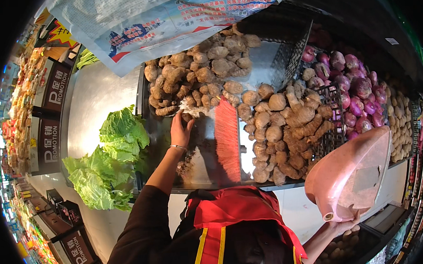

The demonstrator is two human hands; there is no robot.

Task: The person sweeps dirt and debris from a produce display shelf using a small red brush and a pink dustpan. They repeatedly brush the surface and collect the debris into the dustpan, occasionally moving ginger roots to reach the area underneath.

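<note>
My left hand (181, 132) reaches to the near edge of a heap of brown root vegetables (193, 73). Its fingertips touch a crumpled white scrap (192, 108) there; whether they grip it is hidden. Just right of that hand, a brush with long red bristles (227, 142) lies across the metal display tray (203, 165). Brown dirt crumbs (185, 166) are scattered on the tray near my left wrist. Low on the right, my right hand (346, 226) holds a pink plastic dustpan (339, 175) by its handle end, tilted up beside the stand.
A second pile of root vegetables (282, 127) lies right of the brush, by a black plastic crate divider (328, 106). Red onions (355, 79) and potatoes (399, 120) are farther right. Leafy lettuce (106, 167) sits at left. A printed sheet (161, 22) hangs over the far side.
</note>
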